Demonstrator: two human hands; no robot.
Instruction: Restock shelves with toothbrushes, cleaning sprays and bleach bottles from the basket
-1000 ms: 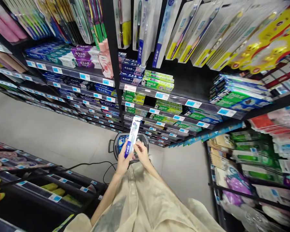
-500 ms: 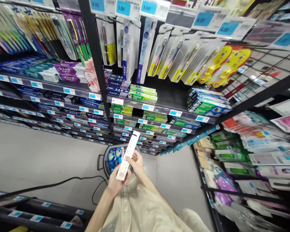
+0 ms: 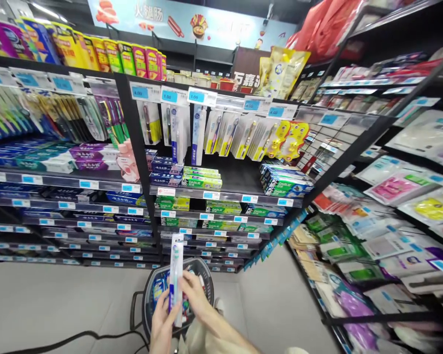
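Note:
A packaged toothbrush (image 3: pixel 176 275), in a long clear-fronted pack with a white and purple-blue print, stands nearly upright before me. My left hand (image 3: pixel 163 314) grips its lower part, thumb across the front. At its right edge my right hand (image 3: pixel 195 294) closes on the pack at mid-height, some fingers hidden behind it. Below both hands is a dark grey shopping basket (image 3: pixel 208 273) holding blue packs and other goods. On the hooks ahead hang similar packaged toothbrushes (image 3: pixel 198 135).
A shelf with Darlie toothpaste boxes (image 3: pixel 202 178) stands ahead. Hanging goods (image 3: pixel 365 246) line the rack on the right. A black cable (image 3: pixel 74 337) crosses the grey floor (image 3: pixel 77 290) at lower left. Snack canisters (image 3: pixel 127 58) stand on top of the shelf.
The pack has turned from its plain white back to its clear front and stands more upright. My view has tilted up, showing the shelf top and a banner.

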